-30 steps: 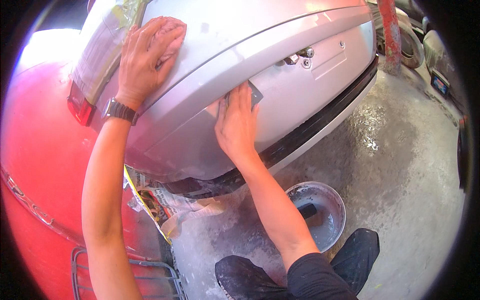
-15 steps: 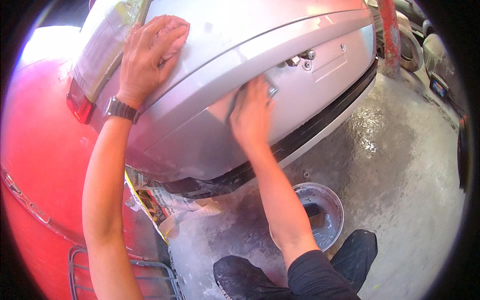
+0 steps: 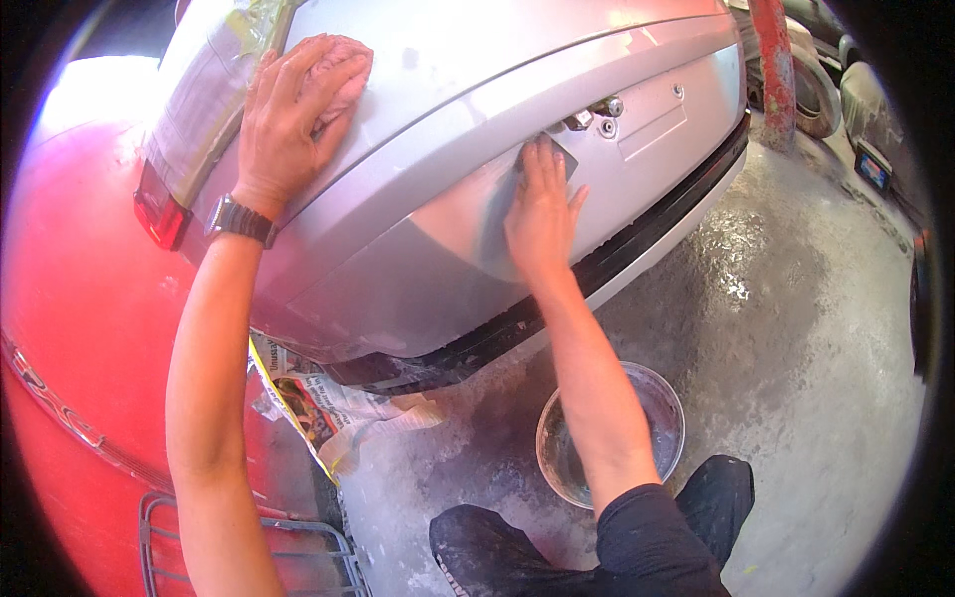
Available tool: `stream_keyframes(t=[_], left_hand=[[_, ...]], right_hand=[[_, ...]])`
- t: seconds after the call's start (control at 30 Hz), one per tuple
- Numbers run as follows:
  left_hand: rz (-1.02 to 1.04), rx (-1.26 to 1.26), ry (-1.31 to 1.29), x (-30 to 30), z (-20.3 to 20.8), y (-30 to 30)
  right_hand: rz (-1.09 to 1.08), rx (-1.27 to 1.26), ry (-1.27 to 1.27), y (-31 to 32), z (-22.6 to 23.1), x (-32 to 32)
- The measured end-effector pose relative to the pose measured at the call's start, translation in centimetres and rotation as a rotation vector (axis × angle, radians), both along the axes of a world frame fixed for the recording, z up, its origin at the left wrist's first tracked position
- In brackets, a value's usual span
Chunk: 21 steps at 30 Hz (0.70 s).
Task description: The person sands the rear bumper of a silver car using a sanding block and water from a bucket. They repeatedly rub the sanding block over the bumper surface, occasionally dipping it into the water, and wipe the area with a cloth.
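Note:
Pink crumpled cloth point(image 3: 343, 80) is bunched under my left hand point(image 3: 284, 124), whose fingers curl over it against the upper corner of the silver car's rear. A watch is on that wrist. Lower down, my right hand point(image 3: 544, 204) presses a dark grey sheet of sandpaper point(image 3: 563, 159) flat to the silver rear panel point(image 3: 438, 289), its fingers lying together over the sheet. Most of the sheet is hidden by the fingers. Left of this hand, a lighter, wet-looking patch point(image 3: 458, 224) shows on the panel. Metal fittings point(image 3: 597, 114) stick out just to the upper right.
Below my right forearm, a round basin point(image 3: 679, 438) stands on the wet concrete floor point(image 3: 796, 378). Newspaper point(image 3: 348, 408) lies under the car's corner. A red car body point(image 3: 80, 279) and a metal rack point(image 3: 298, 542) are at left; a red post point(image 3: 774, 70) rises at right.
My right hand has slid right and slightly up along the panel with the sandpaper, and its fingers now point upward. The left hand stays on the cloth, nearly still.

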<state>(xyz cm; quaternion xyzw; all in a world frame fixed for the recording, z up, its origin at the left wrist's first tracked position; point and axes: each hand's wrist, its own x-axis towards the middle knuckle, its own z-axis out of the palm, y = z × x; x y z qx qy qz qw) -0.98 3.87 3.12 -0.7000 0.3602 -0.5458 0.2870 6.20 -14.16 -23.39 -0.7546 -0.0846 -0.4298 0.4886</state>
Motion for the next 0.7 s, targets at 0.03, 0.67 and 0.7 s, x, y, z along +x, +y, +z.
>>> stream_keyframes(t=[0.03,0.67,0.7], left_hand=[[0.001,-0.001,0.005,0.2,-0.1,0.0],[0.135,0.060,0.019,-0.6,0.4,0.0],[0.173,0.062,0.020,-0.6,0.5,0.3]], right_hand=[[-0.005,0.049,-0.004,1.2,-0.1,-0.2],[0.427,-0.060,-0.135,1.9,-8.0,-6.5],[0.429,-0.058,-0.136,2.0,-8.3,-6.4]])
